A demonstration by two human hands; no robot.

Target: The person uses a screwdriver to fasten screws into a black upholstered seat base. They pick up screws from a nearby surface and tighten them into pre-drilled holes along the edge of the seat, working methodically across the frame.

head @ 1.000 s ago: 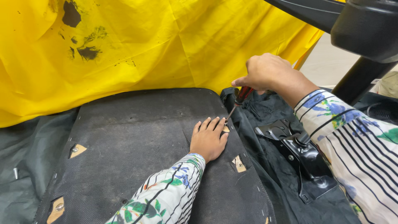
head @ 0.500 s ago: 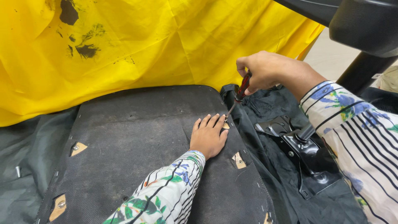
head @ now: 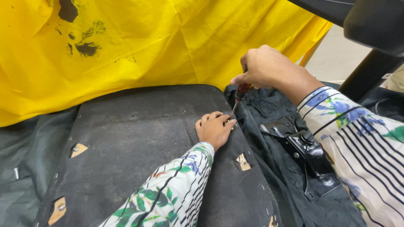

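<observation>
While left hand (head: 213, 129) steadies seat base (head: 139, 138) | right hand (head: 265, 67) grips screwdriver (head: 239, 96)

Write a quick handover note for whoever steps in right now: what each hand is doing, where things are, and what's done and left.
Right hand: closed round the red-handled screwdriver, tip angled down at the right edge of the black seat base.
Left hand: flat on that base, fingers beside the tip.
Black metal bracket lies on dark cloth to the right; yellow sheet behind.
Done: cannot tell from this view.
Left: the edge fastening at the tip looks still under work; screws show in the cut-outs on the left side.
</observation>
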